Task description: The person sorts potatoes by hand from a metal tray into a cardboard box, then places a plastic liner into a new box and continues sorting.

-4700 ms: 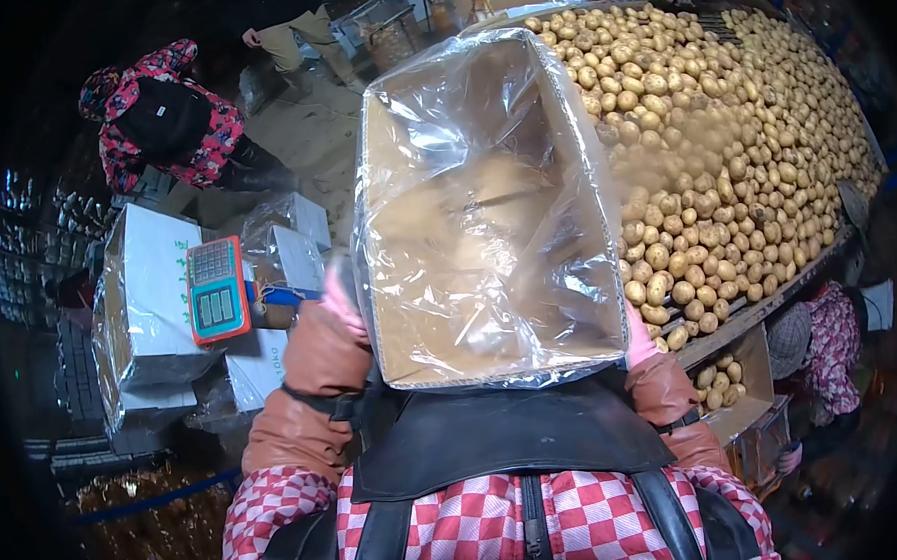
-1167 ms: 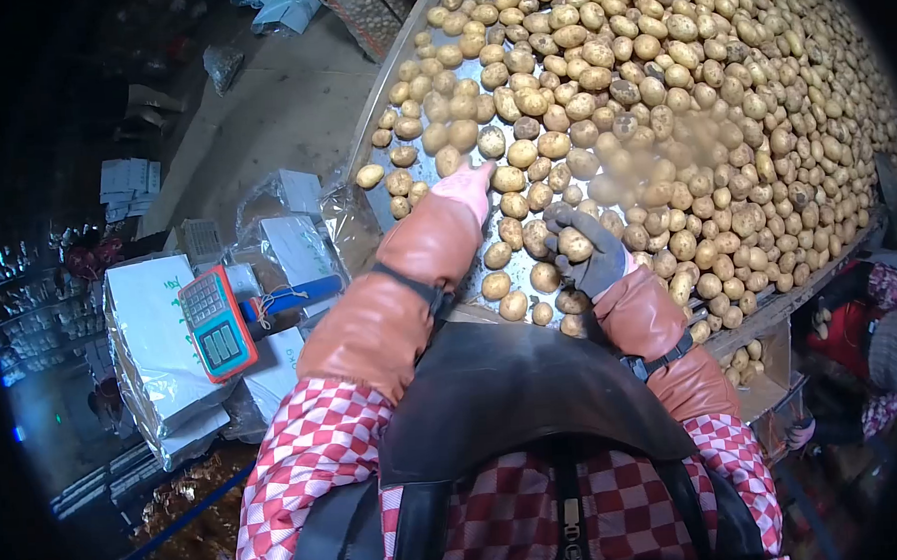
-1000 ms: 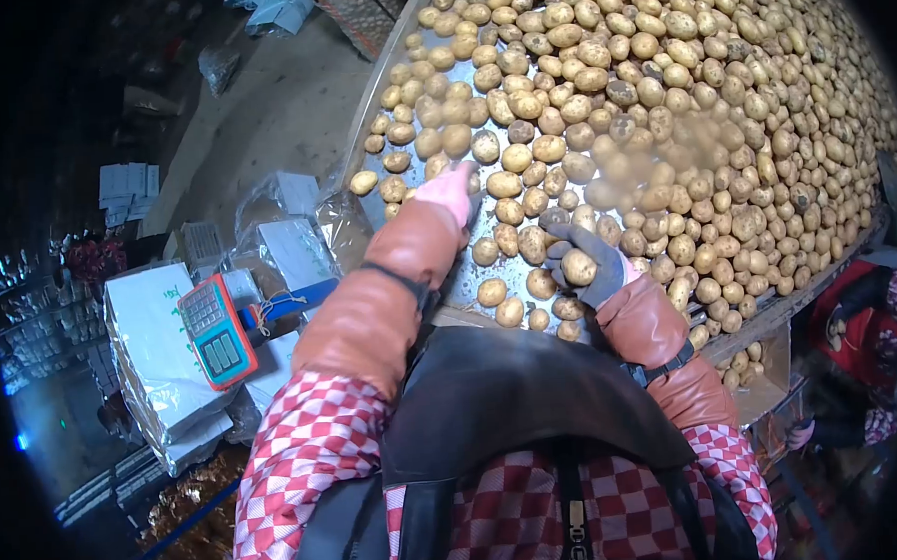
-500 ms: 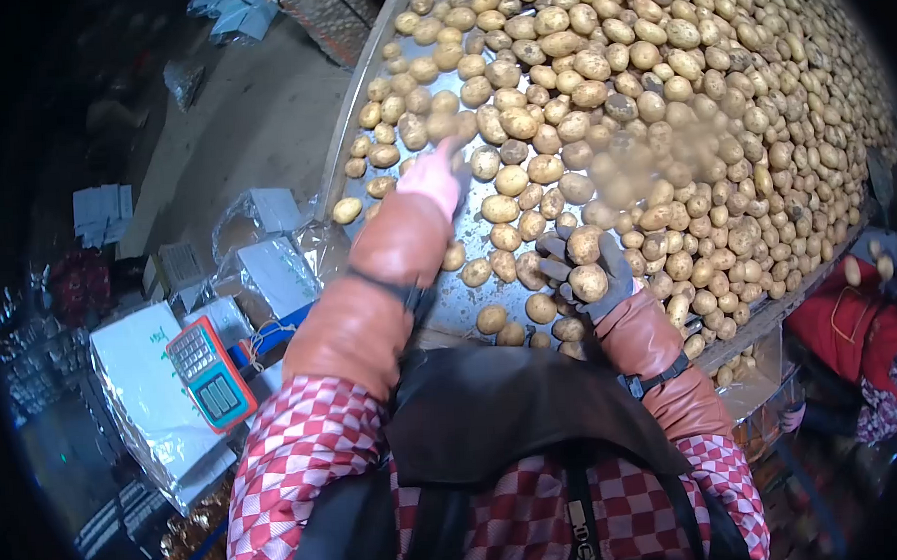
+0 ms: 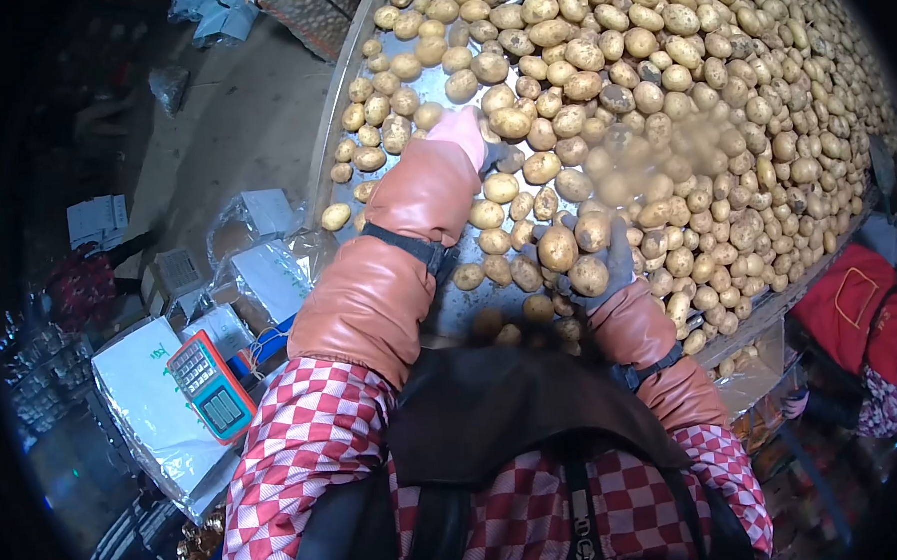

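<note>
My right hand (image 5: 620,262), in a grey glove, cups several potatoes (image 5: 558,248) against its palm, its fingers curled up around them. My left hand (image 5: 467,137), pink at the back with grey fingers, reaches down among loose potatoes (image 5: 509,123) on the metal surface (image 5: 460,305). Its fingers bend to the right and are partly hidden behind the hand, so what they grip cannot be made out. Brown sleeve covers (image 5: 420,206) with dark straps wrap both forearms.
A large potato heap (image 5: 752,117) fills the right and far side. The table's raised edge (image 5: 328,150) runs along the left. Left of it are wrapped boxes (image 5: 138,394) and an orange-and-teal calculator (image 5: 213,388). A person in red (image 5: 850,312) is at the right.
My left hand has shifted right and its fingers have curled in. My right hand now cups one more potato than before. The whole view has tilted slightly.
</note>
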